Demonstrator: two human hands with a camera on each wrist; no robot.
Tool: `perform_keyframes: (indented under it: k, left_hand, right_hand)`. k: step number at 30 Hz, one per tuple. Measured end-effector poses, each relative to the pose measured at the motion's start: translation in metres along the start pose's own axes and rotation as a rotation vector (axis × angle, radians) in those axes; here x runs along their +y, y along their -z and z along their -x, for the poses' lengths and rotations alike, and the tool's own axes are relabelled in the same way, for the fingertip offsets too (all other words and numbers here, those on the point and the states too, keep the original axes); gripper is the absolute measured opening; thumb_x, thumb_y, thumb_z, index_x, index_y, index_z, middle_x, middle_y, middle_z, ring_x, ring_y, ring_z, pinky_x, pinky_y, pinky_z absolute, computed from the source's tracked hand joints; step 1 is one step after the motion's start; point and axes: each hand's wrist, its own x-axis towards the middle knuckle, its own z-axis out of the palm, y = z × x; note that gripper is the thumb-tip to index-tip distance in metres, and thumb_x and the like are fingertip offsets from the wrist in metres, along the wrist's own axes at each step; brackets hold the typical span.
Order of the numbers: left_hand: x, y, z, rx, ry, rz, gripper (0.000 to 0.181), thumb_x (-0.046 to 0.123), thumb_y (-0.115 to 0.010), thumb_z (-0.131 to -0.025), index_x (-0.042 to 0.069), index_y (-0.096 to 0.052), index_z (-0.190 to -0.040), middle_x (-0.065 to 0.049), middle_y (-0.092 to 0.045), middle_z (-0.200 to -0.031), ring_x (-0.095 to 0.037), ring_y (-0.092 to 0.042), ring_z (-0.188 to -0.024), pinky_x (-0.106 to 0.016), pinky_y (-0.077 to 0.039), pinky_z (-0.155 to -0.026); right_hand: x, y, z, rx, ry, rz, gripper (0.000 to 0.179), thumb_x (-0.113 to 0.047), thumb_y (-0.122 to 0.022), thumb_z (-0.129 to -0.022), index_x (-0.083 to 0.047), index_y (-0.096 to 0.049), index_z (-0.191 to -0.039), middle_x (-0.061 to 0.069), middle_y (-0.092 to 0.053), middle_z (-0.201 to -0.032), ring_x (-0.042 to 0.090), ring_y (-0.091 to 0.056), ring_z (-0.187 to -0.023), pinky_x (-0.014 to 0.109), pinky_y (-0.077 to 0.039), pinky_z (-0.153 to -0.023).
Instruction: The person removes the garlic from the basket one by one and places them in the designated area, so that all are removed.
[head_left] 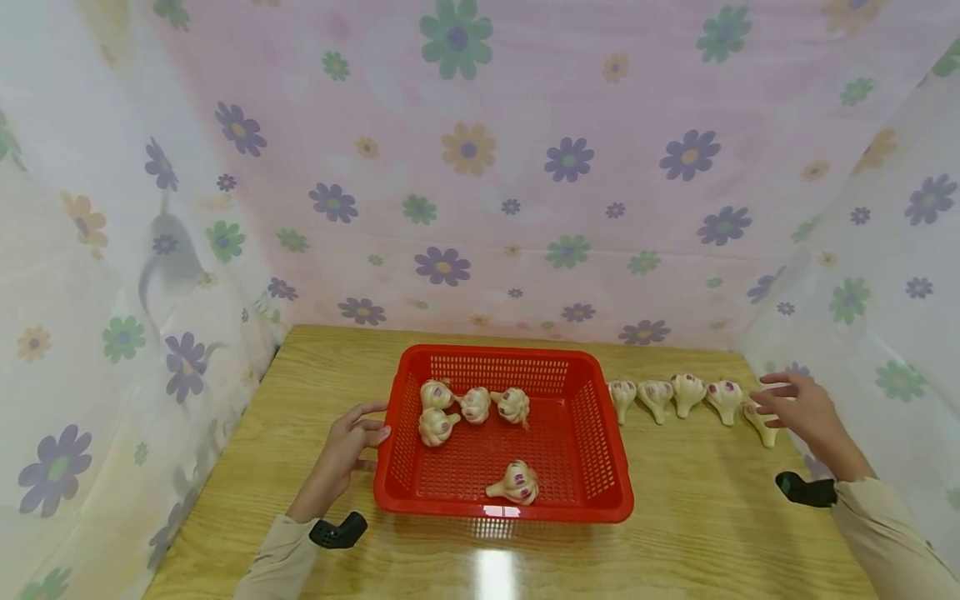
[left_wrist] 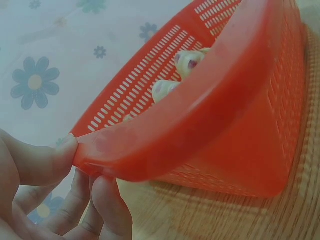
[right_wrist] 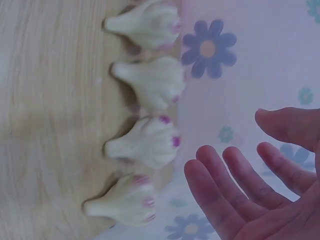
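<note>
Head view gives me the best overview from my end: a red basket (head_left: 570, 512) on the wooden table (head_left: 697, 525), with five loose garlic bulbs (head_left: 475, 405) in it, four bunched toward the far left corner and one by itself near the front wall. Five more, the row bulbs (head_left: 687, 393), are lined up to the right of the basket, necks toward the wearer and fat ends toward the flowery cloth (head_left: 517, 108). My guess is they're laid out singly like that so each one is easy to pick out. The leftmost is partly hidden behind the basket.

Left hand (head_left: 339, 454) has the basket's left rim in a narrow pinch, thumb on top and fingers underneath, clear as day on my left wrist feed. Probably just steadying the thing, since it looks light.

Right hand (head_left: 806, 417) holds nothing, fingers loose and thumb well apart, hanging by the right end of the row. Head view overlaps it with the end bulb, but my right wrist feed shows a gap to every bulb in that shot.
</note>
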Motion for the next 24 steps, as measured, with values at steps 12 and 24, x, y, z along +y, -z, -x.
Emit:
perform_keyframes:
  k: [12, 24]
  left_hand:
    - [-0.002, 0.0, 0.001, -0.002, -0.014, 0.012, 0.046, 0.01, -0.064, -0.086, 0.012, -0.053, -0.131, -0.013, -0.061, -0.105, -0.021, -0.062, -0.08, -0.039, -0.054, -0.054]
    - [-0.003, 0.001, 0.002, 0.001, -0.02, 0.013, 0.046, 0.011, -0.065, -0.086, 0.012, -0.054, -0.13, -0.011, -0.063, -0.102, -0.021, -0.062, -0.078, -0.039, -0.054, -0.053]
  right_hand:
    - [-0.066, -0.02, 0.003, -0.076, 0.113, -0.002, 0.047, -0.022, -0.053, -0.098, 0.011, -0.041, -0.13, 0.035, -0.052, -0.115, -0.001, -0.06, -0.077, 0.029, -0.054, -0.061]
    - [-0.124, -0.052, 0.005, -0.177, 0.209, -0.07, 0.041, -0.019, -0.057, -0.096, 0.006, -0.047, -0.127, 0.025, -0.056, -0.11, 0.008, -0.063, -0.084, 0.033, -0.054, -0.063]
